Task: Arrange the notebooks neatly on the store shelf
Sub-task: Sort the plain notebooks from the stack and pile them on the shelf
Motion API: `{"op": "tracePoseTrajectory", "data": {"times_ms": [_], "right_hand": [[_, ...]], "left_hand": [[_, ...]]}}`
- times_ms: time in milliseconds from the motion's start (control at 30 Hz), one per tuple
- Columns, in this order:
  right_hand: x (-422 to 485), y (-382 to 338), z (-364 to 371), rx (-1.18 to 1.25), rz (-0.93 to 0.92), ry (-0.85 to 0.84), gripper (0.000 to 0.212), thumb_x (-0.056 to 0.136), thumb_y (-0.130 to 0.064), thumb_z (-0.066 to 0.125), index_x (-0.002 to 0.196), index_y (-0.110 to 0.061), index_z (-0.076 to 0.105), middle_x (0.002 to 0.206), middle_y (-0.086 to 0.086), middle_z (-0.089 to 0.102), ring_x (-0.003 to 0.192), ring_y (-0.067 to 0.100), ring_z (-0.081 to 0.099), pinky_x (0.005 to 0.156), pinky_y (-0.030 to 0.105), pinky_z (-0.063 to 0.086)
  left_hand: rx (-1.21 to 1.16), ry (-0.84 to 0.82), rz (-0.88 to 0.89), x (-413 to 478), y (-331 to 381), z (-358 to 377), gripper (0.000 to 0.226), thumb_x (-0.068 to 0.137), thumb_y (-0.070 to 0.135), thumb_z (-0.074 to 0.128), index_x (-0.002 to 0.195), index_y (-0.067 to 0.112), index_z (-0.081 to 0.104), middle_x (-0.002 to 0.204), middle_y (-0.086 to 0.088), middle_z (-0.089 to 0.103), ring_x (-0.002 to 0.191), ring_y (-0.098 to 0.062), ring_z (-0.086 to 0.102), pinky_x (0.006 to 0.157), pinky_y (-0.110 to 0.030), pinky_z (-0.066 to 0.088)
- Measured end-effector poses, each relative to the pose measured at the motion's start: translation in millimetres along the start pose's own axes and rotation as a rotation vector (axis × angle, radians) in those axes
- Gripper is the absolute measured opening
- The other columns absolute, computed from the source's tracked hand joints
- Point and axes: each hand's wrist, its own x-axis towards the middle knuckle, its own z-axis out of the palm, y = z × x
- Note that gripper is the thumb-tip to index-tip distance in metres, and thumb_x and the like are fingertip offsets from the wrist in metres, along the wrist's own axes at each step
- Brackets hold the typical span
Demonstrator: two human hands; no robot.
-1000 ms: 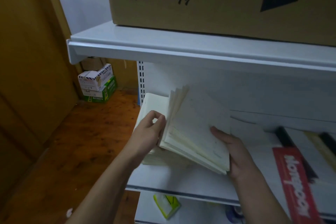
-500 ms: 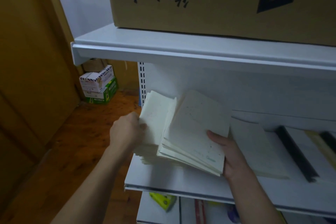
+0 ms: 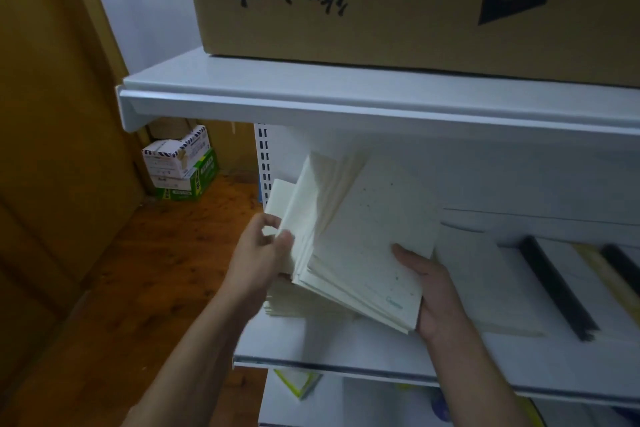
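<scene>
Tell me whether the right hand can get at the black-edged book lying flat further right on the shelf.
Probably not yet: the right hand grips the cream notebooks. The way to the black-edged book looks free, only a flat notebook between.

Top of view: large brown cardboard box (image 3: 398,0), black characters printed upside down on its face, a dark blue patch toward its right. Floor level, left of centre: white carton with blue-and-red striped edging (image 3: 175,158) stacked on a green-and-white carton (image 3: 194,185), both standing on the reddish wooden floor (image 3: 121,288), with a brown wooden panel (image 3: 45,114) to their left. White slotted upright (image 3: 264,163) stands vertical to the right of the cartons; bottom centre, a yellow-green packet (image 3: 299,383), blurred, print unreadable.
</scene>
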Motion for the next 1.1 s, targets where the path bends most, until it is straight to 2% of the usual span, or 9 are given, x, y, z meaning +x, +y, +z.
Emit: {"op": "tracePoseTrajectory", "data": {"times_ms": [167, 300, 367, 500, 600, 733, 933, 1033, 1100], "right_hand": [[-2.0, -6.4, 2.3, -0.031, -0.019, -0.002, 0.024, 0.090, -0.014, 0.054, 0.107, -0.001, 0.066, 0.089, 0.013, 0.075, 0.073, 0.024, 0.073, 0.056, 0.031, 0.058], [-1.9, -7.8, 1.0, -0.019, -0.044, 0.024, 0.024, 0.093, -0.013, 0.052, 0.108, -0.001, 0.066, 0.092, 0.013, 0.075, 0.074, 0.024, 0.073, 0.055, 0.032, 0.058], [-1.7, -7.4, 1.1, -0.002, -0.069, 0.029, 0.023, 0.093, -0.011, 0.052, 0.109, -0.002, 0.066, 0.092, 0.012, 0.075, 0.076, 0.024, 0.073, 0.055, 0.031, 0.058], [-0.3, -9.4, -0.2, 0.004, -0.109, 0.030, 0.023, 0.092, -0.009, 0.051, 0.104, -0.005, 0.070, 0.092, 0.010, 0.076, 0.077, 0.023, 0.073, 0.057, 0.031, 0.058], [-0.9, -12.3, 1.7, 0.009, -0.121, 0.029, 0.029, 0.094, -0.008, 0.049, 0.091, -0.008, 0.077, 0.087, 0.009, 0.076, 0.073, 0.021, 0.073, 0.055, 0.029, 0.058], [-0.8, -14.9, 5.6, -0.027, -0.092, 0.021, 0.025, 0.086, -0.012, 0.056, 0.108, -0.002, 0.066, 0.091, 0.012, 0.076, 0.076, 0.023, 0.073, 0.057, 0.031, 0.058], [-0.5, -12.6, 9.7, -0.046, -0.061, 0.017, 0.033, 0.078, -0.013, 0.060, 0.107, 0.000, 0.065, 0.092, 0.013, 0.075, 0.077, 0.025, 0.073, 0.058, 0.033, 0.059], [0.9, -10.6, 10.5, -0.041, -0.073, 0.051, 0.020, 0.088, -0.009, 0.056, 0.102, -0.002, 0.067, 0.087, 0.012, 0.076, 0.073, 0.023, 0.073, 0.056, 0.032, 0.058], [1.4, -9.8, 10.9, -0.032, -0.079, 0.061, 0.019, 0.089, -0.008, 0.055, 0.101, -0.003, 0.068, 0.086, 0.011, 0.076, 0.071, 0.023, 0.073, 0.056, 0.032, 0.058]], "left_hand": [[-0.084, -0.036, -0.026, -5.6, -10.9, 12.7, 0.009, 0.098, 0.019, 0.048, 0.097, 0.012, 0.054, 0.070, -0.010, 0.056, 0.061, -0.021, 0.050, 0.048, -0.029, 0.043], [0.747, 0.171, 0.304, 15.1, -17.1, -4.7, 0.025, 0.093, 0.043, 0.050, 0.095, 0.022, 0.064, 0.092, 0.004, 0.066, 0.084, -0.014, 0.060, 0.073, -0.036, 0.055], [1.119, 0.249, 0.236, 27.3, -23.0, -14.4, 0.054, 0.082, 0.065, 0.052, 0.115, 0.021, 0.056, 0.113, 0.000, 0.060, 0.103, -0.019, 0.054, 0.085, -0.039, 0.052], [1.018, 0.150, 0.094, 39.2, -26.5, -16.5, 0.062, 0.073, 0.060, 0.068, 0.114, 0.016, 0.051, 0.107, -0.001, 0.056, 0.090, -0.018, 0.056, 0.077, -0.034, 0.055], [1.052, 0.203, 0.129, 43.3, -17.0, -16.9, 0.051, 0.076, 0.049, 0.072, 0.110, 0.018, 0.050, 0.101, 0.000, 0.058, 0.085, -0.019, 0.058, 0.074, -0.035, 0.057], [1.136, 0.289, 0.285, 41.1, -8.2, -16.6, 0.037, 0.083, 0.036, 0.068, 0.104, 0.020, 0.043, 0.103, -0.002, 0.055, 0.085, -0.018, 0.053, 0.078, -0.034, 0.053], [0.292, 0.049, 0.141, 28.4, 3.1, -15.2, 0.017, 0.097, 0.025, 0.053, 0.108, 0.017, 0.042, 0.097, 0.000, 0.057, 0.078, -0.021, 0.062, 0.060, -0.039, 0.059], [-0.076, -0.063, 0.034, 15.4, -0.3, -5.2, 0.020, 0.099, 0.024, 0.049, 0.112, 0.009, 0.046, 0.080, -0.006, 0.055, 0.060, -0.018, 0.052, 0.044, -0.029, 0.045], [-0.149, -0.134, -0.008, 7.4, -7.3, 4.9, 0.019, 0.099, 0.031, 0.046, 0.108, 0.015, 0.050, 0.074, -0.008, 0.058, 0.061, -0.022, 0.054, 0.054, -0.033, 0.047]]}}
